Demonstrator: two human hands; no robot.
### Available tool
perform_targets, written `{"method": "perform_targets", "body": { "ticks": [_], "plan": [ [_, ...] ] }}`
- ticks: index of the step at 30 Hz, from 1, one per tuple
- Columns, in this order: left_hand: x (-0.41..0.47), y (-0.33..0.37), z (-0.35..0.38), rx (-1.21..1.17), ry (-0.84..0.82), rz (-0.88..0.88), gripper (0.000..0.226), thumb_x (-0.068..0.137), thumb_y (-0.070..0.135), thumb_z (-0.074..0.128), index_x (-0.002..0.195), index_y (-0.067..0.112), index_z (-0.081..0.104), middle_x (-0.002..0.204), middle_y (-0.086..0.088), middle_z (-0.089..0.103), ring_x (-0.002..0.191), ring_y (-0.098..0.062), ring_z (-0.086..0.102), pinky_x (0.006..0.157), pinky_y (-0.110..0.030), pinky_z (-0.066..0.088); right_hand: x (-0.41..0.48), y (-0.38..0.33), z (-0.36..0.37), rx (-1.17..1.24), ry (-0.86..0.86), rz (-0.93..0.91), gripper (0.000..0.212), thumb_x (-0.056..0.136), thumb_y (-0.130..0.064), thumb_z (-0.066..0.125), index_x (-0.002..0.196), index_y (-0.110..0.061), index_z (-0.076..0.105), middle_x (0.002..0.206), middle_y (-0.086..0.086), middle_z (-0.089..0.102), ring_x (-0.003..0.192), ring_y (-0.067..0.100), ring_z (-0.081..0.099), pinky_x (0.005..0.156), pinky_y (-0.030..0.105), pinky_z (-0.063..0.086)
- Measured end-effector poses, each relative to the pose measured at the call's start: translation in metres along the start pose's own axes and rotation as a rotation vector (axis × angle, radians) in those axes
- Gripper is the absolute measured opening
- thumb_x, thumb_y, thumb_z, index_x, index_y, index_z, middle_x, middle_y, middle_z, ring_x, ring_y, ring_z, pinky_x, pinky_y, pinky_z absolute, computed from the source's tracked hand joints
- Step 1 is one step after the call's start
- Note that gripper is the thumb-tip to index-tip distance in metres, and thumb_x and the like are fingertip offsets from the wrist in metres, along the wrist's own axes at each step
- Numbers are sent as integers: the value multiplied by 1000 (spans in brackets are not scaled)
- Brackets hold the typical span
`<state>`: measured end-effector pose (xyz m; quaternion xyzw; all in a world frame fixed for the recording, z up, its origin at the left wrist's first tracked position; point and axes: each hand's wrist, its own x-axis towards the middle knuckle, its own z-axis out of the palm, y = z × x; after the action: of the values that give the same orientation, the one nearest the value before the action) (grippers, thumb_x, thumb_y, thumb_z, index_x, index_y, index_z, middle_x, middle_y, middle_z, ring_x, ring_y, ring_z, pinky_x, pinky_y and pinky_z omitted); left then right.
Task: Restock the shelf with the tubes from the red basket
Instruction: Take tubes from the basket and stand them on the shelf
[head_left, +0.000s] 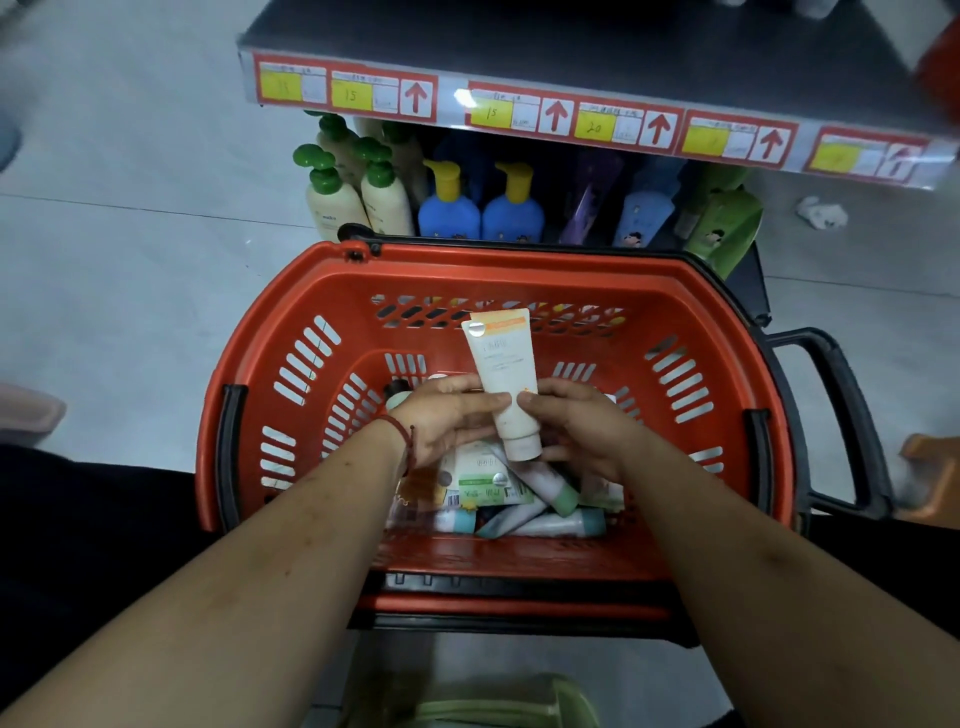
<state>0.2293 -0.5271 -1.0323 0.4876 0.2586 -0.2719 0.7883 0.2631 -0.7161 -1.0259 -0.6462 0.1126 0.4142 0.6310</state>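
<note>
Left hand, right hand meet, fingers seemingly pinching.

One white tube above red basket

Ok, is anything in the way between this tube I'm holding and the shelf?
Yes. The left hand and right hand hold the tube down in the basket, whose far wall stands between it and the shelf. Pump bottles also crowd the lower level's front.
</note>
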Motion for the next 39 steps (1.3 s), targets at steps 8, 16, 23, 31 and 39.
{"method": "perform_targets", "body": {
  "ticks": [8, 16, 23, 31, 39],
  "plan": [
    [-53, 17, 6, -26, 0, 169, 38, 86, 0, 71, 123, 1, 63, 117, -15, 73, 109, -27, 71, 92, -33, 59, -47, -25, 19, 12, -37, -117, 26, 97, -12, 62, 123, -10, 62, 115, 11, 73, 105, 27, 70, 78, 43, 61],
    [-98, 47, 14, -50, -88, 338, 40, 92, -2, 61, 132, 5, 60, 125, -15, 69, 117, -27, 67, 96, -31, 56, -81, -58, 40, 8, -7, -271, 29, 97, -13, 62, 126, -10, 62, 121, 14, 71, 111, 32, 68, 97, 62, 51],
    [-127, 96, 28, -29, -27, 493, 36, 90, 1, 66, 126, 4, 65, 119, -15, 72, 110, -25, 70, 84, -26, 59, -108, -112, 65, -101, 73, -467, 25, 98, -14, 60, 123, -12, 65, 115, 11, 74, 110, 31, 69, 95, 51, 56],
    [-177, 195, 43, 60, -5, 650, 31, 90, 4, 68, 120, 7, 66, 114, -11, 75, 105, -23, 72, 88, -28, 59, -128, -219, 93, -177, 120, -685, 21, 95, -10, 65, 116, -5, 69, 111, 13, 74, 103, 27, 71, 92, 42, 58],
    [-211, 321, 50, 156, 16, 817, 36, 88, 0, 69, 124, 4, 65, 116, -12, 74, 109, -27, 71, 88, -31, 60, -133, -346, 122, -213, 131, -846, 30, 91, -9, 71, 121, -11, 67, 111, 7, 75, 105, 24, 71, 90, 46, 60]
  ]
}}
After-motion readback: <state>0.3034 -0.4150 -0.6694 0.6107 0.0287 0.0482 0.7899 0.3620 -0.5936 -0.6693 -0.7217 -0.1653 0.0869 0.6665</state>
